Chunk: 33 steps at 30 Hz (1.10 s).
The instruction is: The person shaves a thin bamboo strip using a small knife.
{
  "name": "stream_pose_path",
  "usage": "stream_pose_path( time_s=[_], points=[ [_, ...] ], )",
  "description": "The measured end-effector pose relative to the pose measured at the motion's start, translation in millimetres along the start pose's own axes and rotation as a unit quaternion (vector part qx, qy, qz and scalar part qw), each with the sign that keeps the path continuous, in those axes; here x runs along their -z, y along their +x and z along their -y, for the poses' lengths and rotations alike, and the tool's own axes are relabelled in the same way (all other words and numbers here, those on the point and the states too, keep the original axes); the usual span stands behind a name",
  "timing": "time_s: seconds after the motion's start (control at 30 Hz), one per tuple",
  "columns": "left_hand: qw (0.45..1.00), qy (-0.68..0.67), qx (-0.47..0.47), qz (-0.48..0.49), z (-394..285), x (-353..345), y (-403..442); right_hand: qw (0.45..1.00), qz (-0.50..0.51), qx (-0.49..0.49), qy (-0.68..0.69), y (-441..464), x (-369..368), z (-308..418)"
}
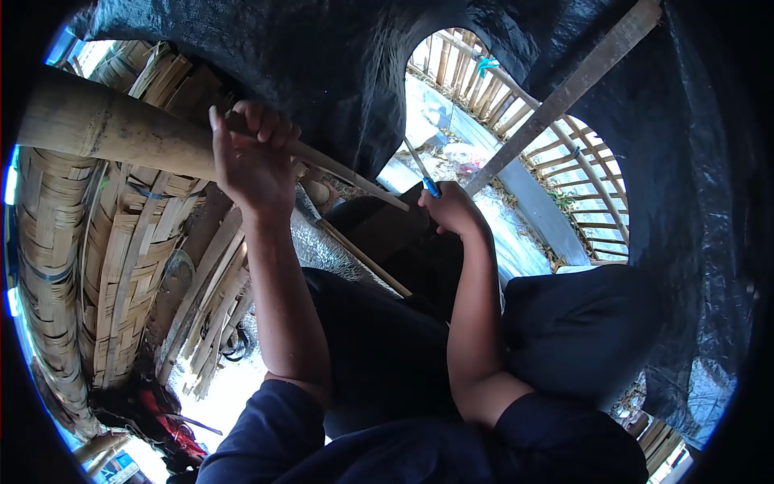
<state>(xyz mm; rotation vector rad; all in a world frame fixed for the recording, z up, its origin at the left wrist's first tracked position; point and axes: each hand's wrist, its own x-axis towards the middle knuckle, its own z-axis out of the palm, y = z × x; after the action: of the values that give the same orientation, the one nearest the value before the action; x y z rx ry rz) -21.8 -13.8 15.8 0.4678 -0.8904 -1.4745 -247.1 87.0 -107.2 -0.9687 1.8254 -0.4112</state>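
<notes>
My left hand (260, 165) is raised at the upper left, with its fingers curled around a thin bamboo stick (351, 173). The stick slopes down to the right, and its free end stops a little short of my other hand. My right hand (455, 211) is closed on a thin, straight tool with a blue part (432, 188) showing above the fist. The tool's slender shaft points up and left; its exact kind I cannot make out. Beneath the hands, between my legs, lies a dark surface in shadow.
A thick bamboo pole (121, 129) crosses at the left, close to my left hand, above woven bamboo panels (121, 266). Black plastic sheeting (322, 56) hangs in front. A wooden slat (564, 97) slants down near my right hand. A bamboo fence (588, 177) stands beyond.
</notes>
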Motion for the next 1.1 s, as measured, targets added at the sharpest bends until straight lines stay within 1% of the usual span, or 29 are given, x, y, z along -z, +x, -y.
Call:
stream_pose_path(
  time_s=[0.03,0.07,0.1,0.13,0.17,0.2,0.27,0.33,0.37,0.4,0.43,0.47,0.53,0.57,0.6,0.67,0.7,0.73,0.77,0.83,0.87,0.9,0.93,0.97,1.0,1.07,1.1],
  points=[
    [1.0,0.008,0.001,0.027,1.8,0.5,2.6,0.999,-0.012,0.026,0.033,1.2,-2.6,-3.3],
    [0.998,0.017,0.001,0.054,2.4,0.9,3.4,0.999,-0.014,0.026,0.031,3.5,-3.9,-7.2],
    [0.998,0.014,0.0,0.053,3.7,-2.0,1.2,0.998,-0.023,0.049,0.03,3.6,-3.7,-8.5],
    [0.999,0.042,-0.02,0.009,6.6,-7.5,-1.3,0.996,-0.032,0.073,0.029,3.5,-3.0,-9.5],
    [0.996,0.069,-0.04,-0.036,7.6,-11.1,-2.5,0.996,-0.035,0.074,0.027,3.1,-2.1,-10.4],
    [0.996,0.066,-0.042,-0.035,8.5,-10.1,-2.9,0.996,-0.036,0.07,0.032,-0.3,-0.1,-7.0],
    [0.996,0.061,-0.062,0.009,10.5,-7.3,-3.1,0.996,-0.04,0.068,0.035,-7.7,1.6,-0.3],
    [0.995,0.057,-0.072,0.027,8.5,-19.9,-4.2,0.977,-0.067,0.08,0.188,-16.2,2.4,3.7],
    [0.994,0.039,-0.039,0.09,7.1,-24.2,-5.1,0.971,-0.042,0.07,0.226,-15.1,4.1,2.9],
    [0.988,0.021,-0.006,0.153,6.8,-28.8,-6.6,0.971,-0.046,0.072,0.223,-15.9,3.9,2.0],
    [0.987,0.079,0.012,0.137,8.7,-34.5,-8.6,0.969,-0.051,0.09,0.225,-16.9,2.8,1.4],
    [0.987,0.075,0.01,0.139,8.6,-37.3,-11.6,0.966,-0.056,0.107,0.228,-18.4,1.1,0.6],
    [0.973,0.096,0.028,0.206,8.0,-41.3,-18.1,0.964,-0.065,0.113,0.23,-21.8,-1.2,-0.2],
    [0.975,0.127,0.015,0.182,13.1,-45.6,-20.7,0.973,-0.064,0.113,0.191,-23.4,-1.3,-0.5],
    [0.975,0.124,0.011,0.185,15.9,-41.5,-20.9,0.98,-0.063,0.114,0.15,-26.2,0.1,1.2],
    [0.971,0.129,0.011,0.203,20.0,-31.9,-22.3,0.981,-0.07,0.12,0.135,-32.8,1.4,5.5],
    [0.975,0.123,0.001,0.184,19.2,-34.0,-26.1,0.981,-0.077,0.132,0.121,-34.8,0.9,7.4],
    [0.974,0.122,-0.001,0.189,18.1,-33.3,-27.5,0.98,-0.083,0.143,0.108,-37.2,0.0,8.5],
    [0.975,0.118,-0.01,0.189,17.4,-32.1,-27.8,0.979,-0.088,0.146,0.11,-38.7,0.0,10.2],
    [0.975,0.112,-0.018,0.192,16.7,-31.1,-32.7,0.973,-0.083,0.143,0.16,-47.2,-1.6,17.4],
    [0.977,0.115,-0.025,0.18,16.2,-31.5,-36.4,0.973,-0.086,0.144,0.161,-52.7,-1.9,20.2],
    [0.978,0.118,-0.03,0.168,14.8,-31.5,-39.8,0.981,-0.079,0.114,0.136,-63.8,-1.5,27.3],
    [0.978,0.118,-0.031,0.171,12.9,-31.1,-42.9,0.988,-0.071,0.083,0.113,-72.3,-3.4,31.5],
    [0.981,0.097,-0.02,0.166,11.3,-30.5,-46.4,0.984,-0.085,0.101,0.119,-75.8,-8.9,29.5],
    [0.984,0.075,-0.009,0.161,7.9,-33.2,-49.7,0.984,-0.088,0.1,0.123,-77.3,-14.0,26.5],
    [0.986,0.062,0.009,0.156,1.9,-39.1,-56.4,0.983,-0.096,0.148,0.046,-78.8,-26.4,17.7],
    [0.987,0.049,0.024,0.149,-0.6,-42.6,-60.3,0.985,-0.082,0.122,0.095,-96.7,-30.1,28.1]
  ],
)
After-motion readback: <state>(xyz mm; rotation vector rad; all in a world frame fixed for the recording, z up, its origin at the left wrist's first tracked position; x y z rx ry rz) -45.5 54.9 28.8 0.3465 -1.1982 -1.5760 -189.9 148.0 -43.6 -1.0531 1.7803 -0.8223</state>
